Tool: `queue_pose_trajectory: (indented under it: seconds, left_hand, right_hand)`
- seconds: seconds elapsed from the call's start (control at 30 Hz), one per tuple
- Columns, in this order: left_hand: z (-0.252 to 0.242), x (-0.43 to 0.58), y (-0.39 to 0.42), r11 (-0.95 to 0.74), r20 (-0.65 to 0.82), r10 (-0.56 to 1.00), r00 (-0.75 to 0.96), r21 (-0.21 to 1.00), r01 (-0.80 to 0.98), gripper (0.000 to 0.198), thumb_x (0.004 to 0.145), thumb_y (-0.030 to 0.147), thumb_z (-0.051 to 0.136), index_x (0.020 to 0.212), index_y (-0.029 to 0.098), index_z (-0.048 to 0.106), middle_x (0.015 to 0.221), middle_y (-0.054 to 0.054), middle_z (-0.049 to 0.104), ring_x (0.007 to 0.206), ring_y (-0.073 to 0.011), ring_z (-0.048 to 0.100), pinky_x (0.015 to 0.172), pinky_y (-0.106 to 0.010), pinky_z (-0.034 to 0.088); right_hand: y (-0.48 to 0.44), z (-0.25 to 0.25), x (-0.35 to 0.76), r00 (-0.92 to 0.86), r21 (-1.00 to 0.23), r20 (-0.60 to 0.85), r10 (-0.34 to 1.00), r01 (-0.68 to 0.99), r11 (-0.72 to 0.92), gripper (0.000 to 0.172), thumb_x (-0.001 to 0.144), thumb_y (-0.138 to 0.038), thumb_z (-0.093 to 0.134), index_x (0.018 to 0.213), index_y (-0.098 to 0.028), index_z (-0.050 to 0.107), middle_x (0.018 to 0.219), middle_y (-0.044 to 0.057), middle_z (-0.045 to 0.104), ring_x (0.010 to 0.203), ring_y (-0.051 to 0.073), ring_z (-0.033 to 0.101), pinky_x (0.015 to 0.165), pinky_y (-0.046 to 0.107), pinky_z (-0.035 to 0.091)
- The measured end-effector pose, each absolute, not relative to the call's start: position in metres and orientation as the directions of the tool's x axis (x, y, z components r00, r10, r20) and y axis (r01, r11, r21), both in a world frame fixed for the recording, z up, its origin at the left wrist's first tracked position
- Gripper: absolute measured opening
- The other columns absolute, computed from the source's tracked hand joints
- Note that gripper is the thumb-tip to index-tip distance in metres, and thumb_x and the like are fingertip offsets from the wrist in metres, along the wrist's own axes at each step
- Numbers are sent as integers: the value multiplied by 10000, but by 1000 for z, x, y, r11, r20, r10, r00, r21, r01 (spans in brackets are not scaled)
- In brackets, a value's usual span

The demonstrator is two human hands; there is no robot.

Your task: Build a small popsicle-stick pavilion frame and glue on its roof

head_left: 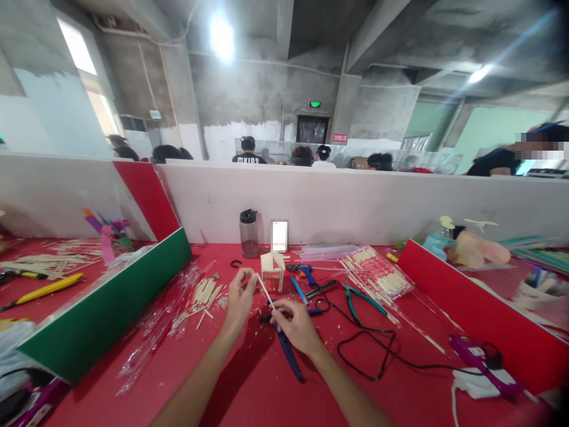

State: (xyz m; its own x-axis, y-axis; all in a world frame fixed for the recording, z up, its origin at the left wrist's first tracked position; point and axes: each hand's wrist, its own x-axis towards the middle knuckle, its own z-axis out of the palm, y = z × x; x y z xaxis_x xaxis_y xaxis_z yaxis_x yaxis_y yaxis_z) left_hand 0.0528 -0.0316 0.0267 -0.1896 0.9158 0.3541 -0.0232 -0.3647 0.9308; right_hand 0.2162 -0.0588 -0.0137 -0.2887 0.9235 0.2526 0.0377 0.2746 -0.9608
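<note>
Between my two hands a thin wooden stick (265, 290) runs at a slant above the red table. My left hand (240, 296) pinches its upper end, and my right hand (293, 323) pinches the lower end. Just beyond my fingers stands a small house-like model built of sticks (272, 270), with a peaked top and legs. Under my right hand lie blue-handled pliers (288, 353), their jaws partly hidden. A blue glue gun (306, 274) and a blue pen-like tool (299, 290) rest behind my right hand.
Cut sticks (207, 296) and plastic wrappers (155, 326) lie left. Green-handled pliers (364, 301), a black cable (364, 344) and bundled sticks (377, 273) are right. A bottle (248, 234) stands at the back. Green (111, 302) and red (484, 314) dividers flank the table; people sit beyond the partition.
</note>
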Motion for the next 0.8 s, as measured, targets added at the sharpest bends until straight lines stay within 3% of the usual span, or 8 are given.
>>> queue_pose_trajectory:
  seconds: [0.1, 0.23, 0.5, 0.63, 0.8]
  left_hand:
    - [27, 55, -32, -399, 401, 894, -197, 915, 55, 212, 908, 415, 529, 841, 218, 490, 763, 32, 480, 659, -116, 500, 626, -210, 476]
    - [25, 53, -34, -462, 515, 845, -143, 838, 290, 206, 953, 379, 443, 821, 223, 469, 723, 28, 487, 647, -139, 489, 655, -244, 421]
    - [14, 64, -42, -536, 556, 822, 121, 686, 492, 190, 935, 356, 449, 892, 236, 590, 820, -25, 609, 759, -186, 566, 733, -279, 419]
    - [19, 42, -31, -427, 578, 815, -36, 642, 636, 257, 948, 378, 415, 814, 228, 575, 719, -19, 587, 677, -184, 534, 670, -277, 388]
    - [13, 2, -8, -218, 537, 823, -185, 599, 770, 328, 891, 487, 517, 699, 221, 515, 587, 21, 560, 548, -149, 505, 597, -254, 337]
  right_hand:
    - [-61, -13, 214, -329, -974, 224, 917, -42, 223, 261, 875, -402, 610, 949, -157, 662, 680, 24, 689, 457, 93, 534, 457, 205, 403]
    - [-63, -11, 209, -350, -984, 143, 926, -153, 94, 342, 837, -479, 636, 913, -146, 628, 647, 25, 686, 382, 84, 500, 357, 183, 347]
    - [-53, -8, 215, -221, -930, 107, 969, -367, 19, 355, 795, -492, 690, 895, -159, 620, 691, 38, 705, 401, 80, 528, 353, 165, 368]
    - [-51, -8, 222, -232, -929, 89, 969, -370, -3, 361, 790, -491, 692, 919, -159, 631, 700, 43, 709, 409, 84, 530, 354, 166, 360]
    - [-51, -9, 221, -234, -926, 86, 968, -377, -9, 383, 801, -506, 667, 942, -150, 645, 715, 52, 709, 425, 86, 539, 368, 167, 375]
